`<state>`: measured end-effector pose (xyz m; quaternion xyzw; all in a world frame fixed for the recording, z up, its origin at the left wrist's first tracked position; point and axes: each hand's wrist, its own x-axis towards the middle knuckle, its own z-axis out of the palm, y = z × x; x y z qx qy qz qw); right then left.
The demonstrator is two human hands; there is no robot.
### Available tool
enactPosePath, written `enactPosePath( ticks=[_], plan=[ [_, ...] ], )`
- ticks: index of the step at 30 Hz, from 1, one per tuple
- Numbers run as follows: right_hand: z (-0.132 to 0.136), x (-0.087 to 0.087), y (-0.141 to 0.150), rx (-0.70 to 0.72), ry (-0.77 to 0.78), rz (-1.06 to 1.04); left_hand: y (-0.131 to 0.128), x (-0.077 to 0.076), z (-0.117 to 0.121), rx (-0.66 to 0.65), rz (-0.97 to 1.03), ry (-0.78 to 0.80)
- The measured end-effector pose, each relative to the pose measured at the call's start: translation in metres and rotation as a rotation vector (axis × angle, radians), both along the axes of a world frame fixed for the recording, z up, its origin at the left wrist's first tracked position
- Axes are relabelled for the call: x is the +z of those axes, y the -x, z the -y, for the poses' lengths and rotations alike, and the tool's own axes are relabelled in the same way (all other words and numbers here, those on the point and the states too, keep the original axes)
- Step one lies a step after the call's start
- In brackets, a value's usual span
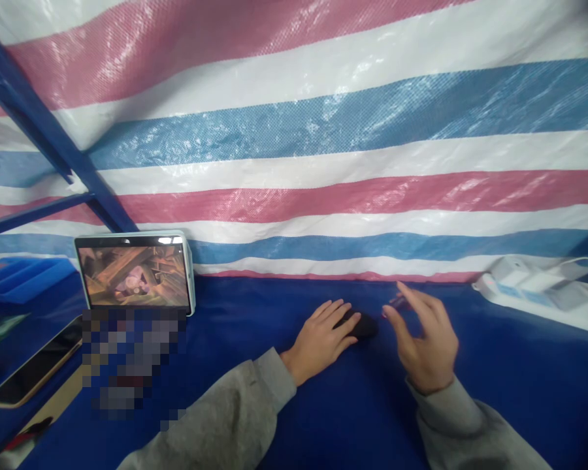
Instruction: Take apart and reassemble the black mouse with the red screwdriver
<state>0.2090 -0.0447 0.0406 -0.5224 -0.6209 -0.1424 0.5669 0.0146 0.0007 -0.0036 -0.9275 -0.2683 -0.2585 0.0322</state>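
My left hand [323,336] lies palm down on the blue table cover [284,307], fingers stretched flat, their tips resting on a small dark object [364,324]. My right hand [426,339] hovers just right of that object, fingers apart and slightly curled, nothing held. A small reddish item [396,302] shows beyond its fingertips; what it is I cannot make out. Both arms wear grey sleeves.
A tablet [134,271] playing a video stands at the left against the striped tarp wall [323,163]. A phone [34,369] lies face up at far left. A white power strip with plugs [534,284] sits at the right. Blue metal frame bars [44,137] cross the upper left.
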Motion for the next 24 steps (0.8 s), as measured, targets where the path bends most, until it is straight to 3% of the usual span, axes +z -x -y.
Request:
enactPosePath(
  ticks=[6, 12, 16, 20, 24],
  plan=[
    [0.0012, -0.0001, 0.0001, 0.102, 0.016, -0.038, -0.0001, 0.0018, -0.001, -0.001, -0.005, 0.0],
    [0.0016, 0.0044, -0.0019, -0.087, -0.073, 0.027, -0.0002, 0.0006, 0.0001, -0.003, -0.001, 0.0],
    [0.0013, 0.0038, -0.0033, -0.018, -0.057, 0.039, -0.0003, 0.001, 0.0004, -0.004, 0.003, 0.003],
    [0.0008, 0.0021, -0.0039, -0.076, -0.083, 0.022, -0.0007, 0.0023, 0.0003, -0.005, -0.002, 0.006],
    [0.0009, 0.0009, -0.0043, 0.026, -0.046, 0.005, -0.0005, 0.0008, -0.0002, -0.004, -0.002, 0.01]
  ],
)
